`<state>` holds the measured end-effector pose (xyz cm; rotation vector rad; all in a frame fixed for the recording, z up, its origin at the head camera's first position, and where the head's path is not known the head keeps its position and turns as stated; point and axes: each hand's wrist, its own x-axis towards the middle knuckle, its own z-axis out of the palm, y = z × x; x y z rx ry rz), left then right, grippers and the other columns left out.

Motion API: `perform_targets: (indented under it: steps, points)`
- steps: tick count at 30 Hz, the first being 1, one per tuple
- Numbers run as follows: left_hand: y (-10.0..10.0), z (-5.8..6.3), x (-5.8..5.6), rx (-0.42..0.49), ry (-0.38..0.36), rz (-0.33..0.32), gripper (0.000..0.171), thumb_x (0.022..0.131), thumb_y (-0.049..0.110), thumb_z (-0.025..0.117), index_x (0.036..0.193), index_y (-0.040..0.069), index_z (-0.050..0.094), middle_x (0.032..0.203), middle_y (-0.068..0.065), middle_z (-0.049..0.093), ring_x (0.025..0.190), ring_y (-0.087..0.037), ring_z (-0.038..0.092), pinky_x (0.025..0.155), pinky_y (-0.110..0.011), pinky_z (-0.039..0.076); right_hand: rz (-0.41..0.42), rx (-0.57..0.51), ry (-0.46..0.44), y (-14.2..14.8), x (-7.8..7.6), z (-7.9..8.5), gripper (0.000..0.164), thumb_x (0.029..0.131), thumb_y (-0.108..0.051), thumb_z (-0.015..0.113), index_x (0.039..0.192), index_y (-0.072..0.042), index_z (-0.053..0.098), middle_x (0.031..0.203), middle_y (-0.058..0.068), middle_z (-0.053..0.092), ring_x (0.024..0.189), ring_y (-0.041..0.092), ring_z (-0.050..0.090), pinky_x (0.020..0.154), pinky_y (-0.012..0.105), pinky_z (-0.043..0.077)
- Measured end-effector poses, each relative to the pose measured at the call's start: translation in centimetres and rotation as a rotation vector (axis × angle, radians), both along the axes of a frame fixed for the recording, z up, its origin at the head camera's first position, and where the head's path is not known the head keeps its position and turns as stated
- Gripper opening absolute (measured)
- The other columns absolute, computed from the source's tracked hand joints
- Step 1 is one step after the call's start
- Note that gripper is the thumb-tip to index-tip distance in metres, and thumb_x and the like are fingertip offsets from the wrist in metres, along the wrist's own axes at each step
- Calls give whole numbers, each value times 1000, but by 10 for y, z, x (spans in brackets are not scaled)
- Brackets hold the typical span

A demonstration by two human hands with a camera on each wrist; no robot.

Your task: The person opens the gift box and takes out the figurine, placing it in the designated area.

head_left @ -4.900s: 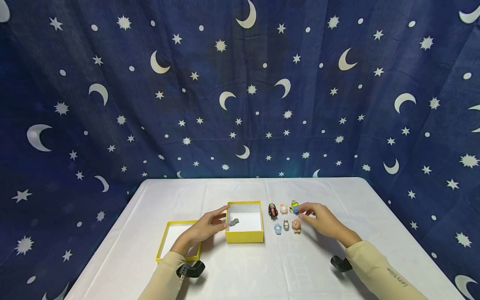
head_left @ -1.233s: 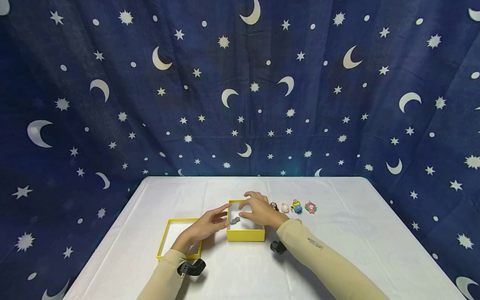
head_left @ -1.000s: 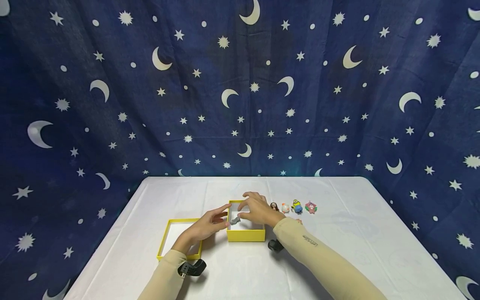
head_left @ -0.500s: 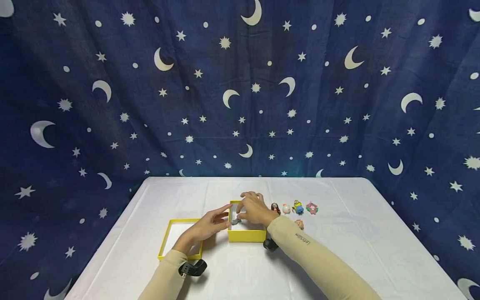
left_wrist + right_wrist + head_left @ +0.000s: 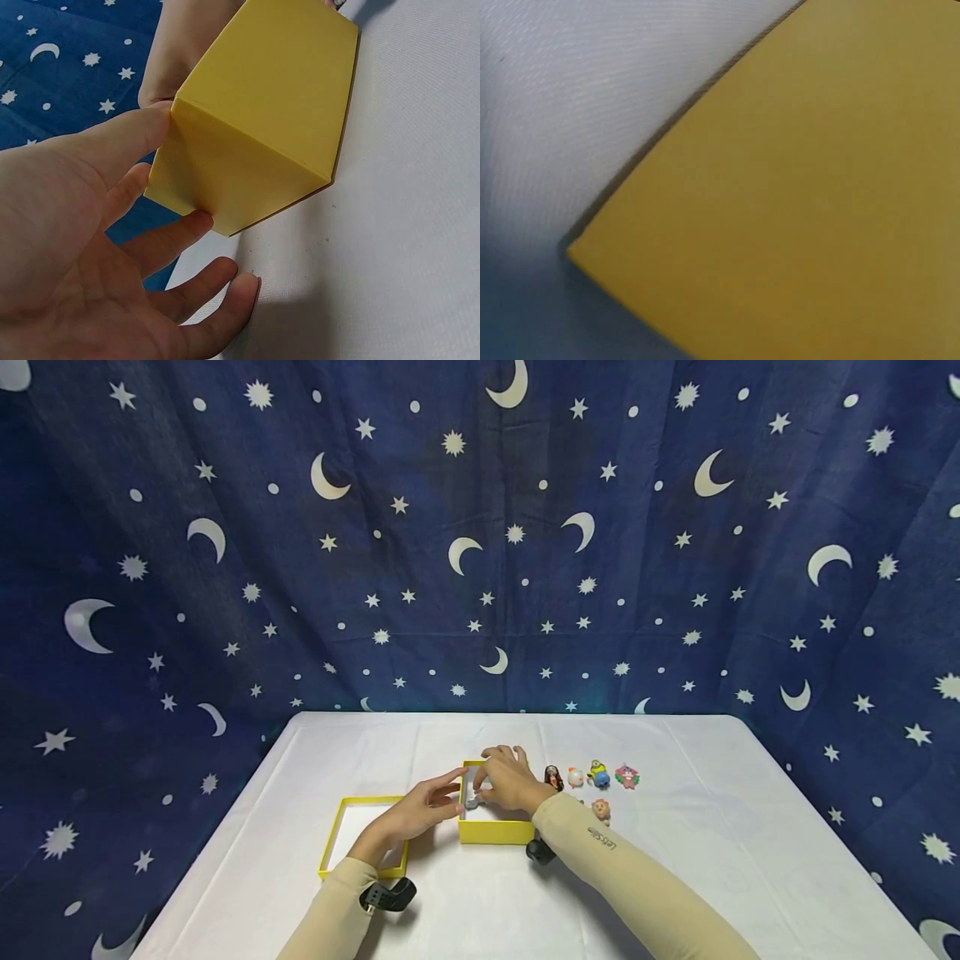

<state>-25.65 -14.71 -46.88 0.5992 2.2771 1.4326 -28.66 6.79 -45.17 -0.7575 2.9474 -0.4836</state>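
A yellow box (image 5: 497, 832) with a white inside stands open on the table. My left hand (image 5: 426, 807) touches its left side, the fingers spread and loosely bent; in the left wrist view the thumb (image 5: 139, 135) lies at a top corner and a fingertip rests on the side wall. My right hand (image 5: 510, 781) reaches into the box with bent fingers, thumb and fingertips close to a small grey figurine (image 5: 472, 803) on the box's floor. I cannot tell whether it holds anything. The right wrist view shows only the box's outer wall (image 5: 780, 195) and white cloth.
The yellow-rimmed lid (image 5: 335, 837) lies left of the box, partly under the left arm. To the right stand a dark-haired doll (image 5: 553, 777), a white-and-orange figurine (image 5: 575, 777), a Minion figurine (image 5: 598, 774), a pink figurine (image 5: 627, 776) and an orange-brown one (image 5: 601, 811).
From over the figurines, my right hand has moved left into the box, then slightly lower and further left toward the grey figurine. My left hand has stayed at the box's side.
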Motion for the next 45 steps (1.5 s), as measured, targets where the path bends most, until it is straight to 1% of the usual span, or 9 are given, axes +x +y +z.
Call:
perform_targets:
  steps: [4, 13, 21, 28, 32, 37, 41, 43, 45]
  points:
    - [0, 0, 0, -5, 9, 5, 62, 103, 22, 59, 160, 21, 33, 162, -19, 36, 143, -47, 43, 115, -60, 39, -1, 18, -2, 0, 0, 1, 10, 84, -26, 83, 93, -23, 82, 148, 14, 55, 143, 38, 39, 118, 67, 21]
    - [0, -1, 0, 17, 15, 5, 64, 102, 22, 61, 160, 20, 34, 159, -24, 40, 141, -48, 45, 116, -61, 38, 1, 81, 23, 0, 1, 0, 5, 83, -25, 84, 87, -26, 82, 150, 11, 53, 144, 37, 39, 120, 65, 21]
    - [0, -1, 1, 28, 7, 3, 64, 103, 21, 60, 160, 18, 32, 160, -25, 37, 142, -48, 43, 117, -59, 37, 19, 24, 10, 2, 0, 2, 7, 81, -25, 85, 81, -24, 78, 149, 13, 53, 145, 38, 38, 120, 65, 23]
    - [-1, -2, 0, 26, 6, 2, 65, 102, 25, 61, 160, 18, 32, 160, -25, 38, 142, -48, 43, 117, -58, 37, 3, -81, 14, 11, -3, 7, 14, 83, -23, 84, 79, -23, 71, 149, 14, 53, 144, 39, 38, 118, 64, 27]
    - [-1, -2, -1, 28, 7, -3, 66, 102, 25, 61, 160, 17, 31, 160, -25, 37, 144, -48, 42, 117, -58, 38, -4, -158, 45, 17, -4, 10, 12, 83, -20, 84, 81, -20, 72, 139, 13, 60, 134, 37, 46, 111, 61, 36]
    - [0, -3, -1, 27, 4, 0, 67, 102, 25, 61, 161, 16, 30, 160, -26, 36, 144, -48, 41, 117, -59, 36, -37, -232, 83, 24, -5, 11, 11, 84, -15, 83, 84, -18, 72, 111, 4, 70, 107, 25, 58, 96, 48, 49]
    - [0, -2, 0, 18, 4, 8, 66, 102, 26, 61, 160, 17, 31, 159, -27, 37, 144, -49, 41, 118, -61, 35, -83, -281, 97, 30, -9, 11, 13, 84, -12, 82, 85, -18, 70, 99, 0, 73, 97, 22, 61, 90, 41, 48]
    - [1, -2, 0, 17, 7, 6, 65, 103, 25, 61, 160, 17, 31, 160, -27, 37, 144, -49, 40, 118, -61, 35, -100, -310, 86, 33, -10, 12, 14, 84, -12, 81, 85, -19, 70, 96, -1, 72, 96, 23, 62, 88, 40, 47]
    - [1, -2, 0, 17, 13, 2, 65, 103, 24, 60, 160, 17, 31, 160, -27, 36, 144, -49, 40, 118, -60, 34, -99, -332, 66, 36, -10, 15, 13, 85, -12, 81, 86, -19, 69, 94, -2, 72, 92, 20, 61, 83, 36, 47]
